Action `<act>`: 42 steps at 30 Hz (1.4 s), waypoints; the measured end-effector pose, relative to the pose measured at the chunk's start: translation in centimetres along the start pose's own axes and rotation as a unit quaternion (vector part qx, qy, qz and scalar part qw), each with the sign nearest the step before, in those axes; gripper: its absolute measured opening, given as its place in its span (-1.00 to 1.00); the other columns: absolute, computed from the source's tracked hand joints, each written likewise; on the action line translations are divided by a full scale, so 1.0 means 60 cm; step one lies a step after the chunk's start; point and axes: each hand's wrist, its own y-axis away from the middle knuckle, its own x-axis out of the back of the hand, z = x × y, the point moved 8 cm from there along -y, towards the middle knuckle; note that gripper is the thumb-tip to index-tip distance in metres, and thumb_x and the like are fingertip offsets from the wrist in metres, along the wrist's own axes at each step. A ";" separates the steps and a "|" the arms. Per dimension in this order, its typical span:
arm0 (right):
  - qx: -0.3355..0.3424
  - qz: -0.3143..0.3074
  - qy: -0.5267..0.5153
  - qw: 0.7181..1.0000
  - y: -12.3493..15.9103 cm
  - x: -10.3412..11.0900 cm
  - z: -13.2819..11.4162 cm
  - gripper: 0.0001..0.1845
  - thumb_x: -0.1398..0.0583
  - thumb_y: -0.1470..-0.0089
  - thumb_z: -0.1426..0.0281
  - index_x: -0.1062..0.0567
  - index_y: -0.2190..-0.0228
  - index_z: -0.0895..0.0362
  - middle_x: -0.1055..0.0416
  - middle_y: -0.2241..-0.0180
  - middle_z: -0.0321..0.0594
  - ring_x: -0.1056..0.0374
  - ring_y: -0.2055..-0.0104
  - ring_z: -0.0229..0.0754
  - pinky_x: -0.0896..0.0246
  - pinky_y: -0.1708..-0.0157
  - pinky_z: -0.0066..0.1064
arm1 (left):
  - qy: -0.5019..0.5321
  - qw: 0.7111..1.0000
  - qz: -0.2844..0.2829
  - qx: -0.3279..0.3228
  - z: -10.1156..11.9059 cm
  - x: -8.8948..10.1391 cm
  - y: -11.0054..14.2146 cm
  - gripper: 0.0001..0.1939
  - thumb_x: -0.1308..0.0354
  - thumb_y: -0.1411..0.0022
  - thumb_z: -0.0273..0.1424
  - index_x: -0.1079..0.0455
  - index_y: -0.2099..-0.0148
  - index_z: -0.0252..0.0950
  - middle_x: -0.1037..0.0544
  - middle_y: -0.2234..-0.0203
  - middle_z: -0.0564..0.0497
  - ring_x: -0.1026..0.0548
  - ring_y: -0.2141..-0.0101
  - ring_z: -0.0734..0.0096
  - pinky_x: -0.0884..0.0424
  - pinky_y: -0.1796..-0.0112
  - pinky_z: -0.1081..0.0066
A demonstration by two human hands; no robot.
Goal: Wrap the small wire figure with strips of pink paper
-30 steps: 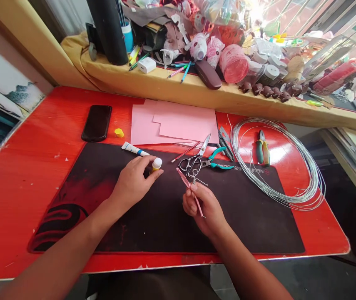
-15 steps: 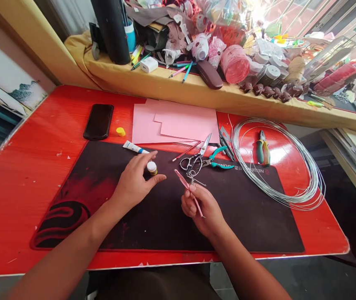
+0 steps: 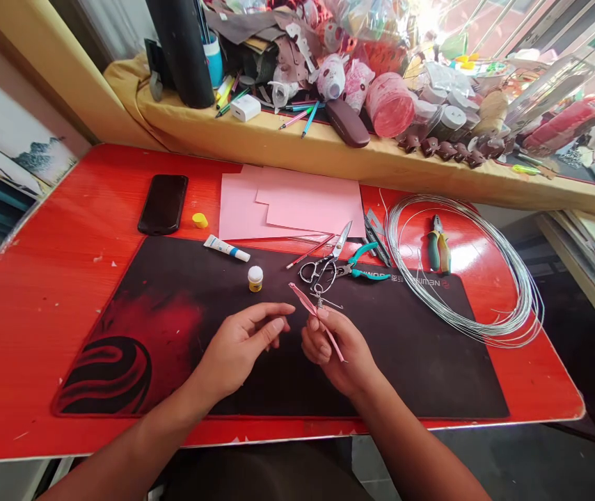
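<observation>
My right hand (image 3: pixel 339 344) pinches a narrow folded pink paper strip (image 3: pixel 304 300) that slants between thumb and fingers. A thin wire with a small coiled part (image 3: pixel 319 302) is at the same grip, and a wire tip shows at the strip's lower end. My left hand (image 3: pixel 245 344) hovers just left of the strip, fingers apart and holding nothing. Beyond it, a small glue stick (image 3: pixel 255 280) with a white top and yellow base stands upright on the dark desk mat (image 3: pixel 406 362). A white and blue tube (image 3: pixel 227 248) lies behind the glue stick.
Scissors (image 3: pixel 328 263), teal-handled cutters (image 3: pixel 364 264) and a red pencil (image 3: pixel 309 252) lie ahead. Pink paper sheets (image 3: pixel 307 202), a yellow cap (image 3: pixel 200 220) and a phone (image 3: pixel 163 204) are farther back. At right are a wire coil (image 3: pixel 529 299) and pliers (image 3: pixel 439 247). A cluttered ledge (image 3: pixel 276 142) borders the desk.
My left hand has let go of the glue stick, leaving it upright on the mat, and has moved down and right toward the pink strip. My right hand keeps its hold, nearly still.
</observation>
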 end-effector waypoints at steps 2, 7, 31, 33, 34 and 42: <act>-0.016 -0.010 -0.016 1.000 0.003 -0.004 0.003 -0.69 -0.35 -0.18 0.21 -0.52 0.48 0.15 -0.14 0.74 -0.47 0.05 0.68 -0.36 0.15 0.62 -0.45 | 0.095 0.995 -0.026 0.032 -0.012 -0.022 -0.010 -0.67 -0.35 -0.27 -0.19 -0.66 -0.02 -0.22 -0.60 0.35 0.00 -0.41 0.44 0.43 -0.34 0.39 0.40; -0.056 -0.045 -0.053 0.996 0.012 -0.016 0.011 -0.69 -0.34 -0.18 0.22 -0.51 0.50 0.15 -0.09 0.75 -0.49 0.13 0.68 -0.38 0.18 0.63 -0.46 | 0.228 0.973 -0.031 0.027 -0.008 -0.042 -0.040 -0.70 -0.50 -0.13 -0.24 -0.71 0.11 -0.25 -0.57 0.39 0.00 -0.28 0.46 0.51 -0.20 0.43 0.44; -0.055 -0.045 -0.018 0.997 0.012 -0.010 0.025 -0.69 -0.33 -0.21 0.22 -0.50 0.48 0.14 -0.15 0.76 -0.48 0.09 0.69 -0.37 0.14 0.62 -0.46 | 0.239 0.969 -0.062 0.020 -0.012 -0.049 -0.044 -0.78 -0.52 -0.13 -0.23 -0.60 0.32 -0.24 -0.35 0.51 0.10 -0.14 0.53 0.54 -0.01 0.51 0.43; -0.052 -0.043 0.001 0.998 0.011 -0.007 0.027 -0.69 -0.32 -0.21 0.22 -0.50 0.47 0.15 -0.19 0.75 -0.45 0.05 0.69 -0.36 0.12 0.62 -0.46 | 0.236 0.970 -0.063 0.016 -0.009 -0.050 -0.042 -0.77 -0.50 -0.15 -0.23 -0.58 0.33 -0.24 -0.35 0.50 0.09 -0.14 0.53 0.54 -0.02 0.51 0.43; -0.051 -0.042 0.008 0.998 0.011 -0.006 0.028 -0.69 -0.32 -0.22 0.21 -0.50 0.46 0.15 -0.21 0.74 -0.44 0.03 0.69 -0.36 0.11 0.61 -0.46 | 0.234 0.970 -0.065 0.013 -0.008 -0.050 -0.041 -0.76 -0.50 -0.16 -0.23 -0.57 0.33 -0.25 -0.36 0.50 0.09 -0.15 0.53 0.54 -0.02 0.51 0.43; -0.049 -0.047 0.020 0.997 0.012 -0.001 0.034 -0.61 -0.33 -0.20 0.07 -0.54 0.38 0.16 -0.36 0.66 -0.34 -0.13 0.67 -0.32 0.02 0.63 -0.47 | 0.187 0.976 -0.108 -0.020 0.003 -0.053 -0.034 -0.76 -0.40 -0.29 -0.23 -0.53 0.33 -0.25 -0.41 0.48 0.07 -0.22 0.51 0.51 -0.07 0.48 0.42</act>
